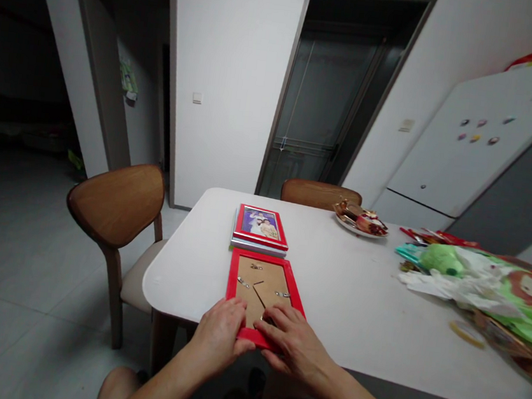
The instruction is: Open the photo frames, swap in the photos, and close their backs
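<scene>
A red picture frame (296, 287) lies face down at the front edge of the table, its brown backing board and small metal clips facing up. My left hand (222, 329) grips its near left corner, thumb at the near edge and fingers over the rim. At the near right corner, my right hand (295, 340) is closed on the frame too, with its fingers bent over the backing near the bottom clip, which they partly hide. Just beyond lies a stack of frames, topped by a red-rimmed framed photo (261, 224) facing up.
The white table (333, 284) carries a plate of food (360, 220) at the back. Plastic bags and crumpled tissue (472, 281) cover its right side, near a roll of tape (466, 334). Wooden chairs stand at the left (118, 208) and far side (319, 195).
</scene>
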The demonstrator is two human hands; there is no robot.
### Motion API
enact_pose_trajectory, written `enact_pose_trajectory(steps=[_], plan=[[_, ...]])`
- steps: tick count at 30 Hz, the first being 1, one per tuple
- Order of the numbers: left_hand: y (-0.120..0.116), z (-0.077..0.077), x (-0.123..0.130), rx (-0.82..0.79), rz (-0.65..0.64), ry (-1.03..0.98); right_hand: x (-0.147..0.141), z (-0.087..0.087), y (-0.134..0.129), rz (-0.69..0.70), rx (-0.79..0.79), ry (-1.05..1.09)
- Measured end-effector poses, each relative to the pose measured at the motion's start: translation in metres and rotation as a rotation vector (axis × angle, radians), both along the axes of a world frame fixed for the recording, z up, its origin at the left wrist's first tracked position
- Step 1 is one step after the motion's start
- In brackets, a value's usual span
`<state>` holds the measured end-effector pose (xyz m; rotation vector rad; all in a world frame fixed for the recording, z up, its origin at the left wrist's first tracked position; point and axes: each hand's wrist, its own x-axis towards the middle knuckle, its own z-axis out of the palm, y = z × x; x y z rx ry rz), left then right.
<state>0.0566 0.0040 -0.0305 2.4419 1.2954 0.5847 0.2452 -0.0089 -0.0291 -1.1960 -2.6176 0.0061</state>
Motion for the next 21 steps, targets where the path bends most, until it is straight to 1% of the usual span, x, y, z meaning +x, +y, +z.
enact_pose_trajectory(steps=[3,7,10,12,15,18,21], plan=[[-0.001,0.0,-0.001,0.0,-0.006,0.002,0.001,0.001,-0.002,0.019,-0.007,0.026],[-0.001,0.001,-0.001,-0.009,-0.007,0.005,0.004,0.005,-0.004,0.051,-0.068,0.089],[0.0,0.002,0.0,-0.02,-0.003,-0.002,0.004,0.008,0.001,0.015,-0.101,0.183],[0.001,0.002,0.0,-0.028,-0.007,0.001,0.0,0.009,0.012,-0.062,-0.116,0.275],[0.0,0.004,-0.002,-0.035,-0.016,0.006,-0.015,0.008,0.039,-0.186,-0.111,0.341],[-0.001,0.005,-0.003,-0.035,-0.012,0.004,-0.033,0.005,0.068,-0.243,-0.06,0.264],[-0.001,0.005,-0.005,-0.028,-0.014,-0.003,-0.046,0.001,0.083,-0.243,-0.039,0.163]])
